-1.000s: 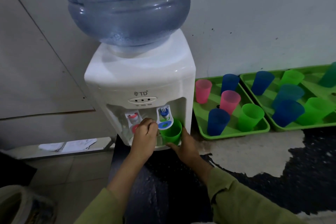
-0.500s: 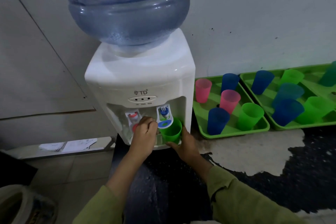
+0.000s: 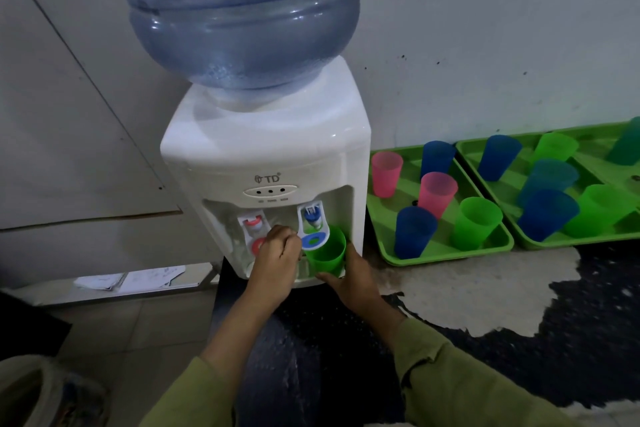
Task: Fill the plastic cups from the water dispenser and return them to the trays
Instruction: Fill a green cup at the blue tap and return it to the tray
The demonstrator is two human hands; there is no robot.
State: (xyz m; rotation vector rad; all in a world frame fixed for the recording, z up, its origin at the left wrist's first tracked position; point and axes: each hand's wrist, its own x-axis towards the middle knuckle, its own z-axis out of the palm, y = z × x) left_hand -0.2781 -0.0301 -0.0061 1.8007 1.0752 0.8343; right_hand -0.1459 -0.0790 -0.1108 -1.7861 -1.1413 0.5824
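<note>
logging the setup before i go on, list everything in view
water dispenser: one, white, on dark counter
water bottle: one, blue, atop the dispenser
taps: two, red tap left, blue tap right, on dispenser front
trays: two, green, right of dispenser, near tray and far tray
cups on near tray: five, two pink, two blue, one green
cups on far tray: six in view, blue, teal, green
green cup: one, under blue tap
papers: white, low ledge at left
right hand: holds green cup
left hand: curled fingers at blue tap
</note>
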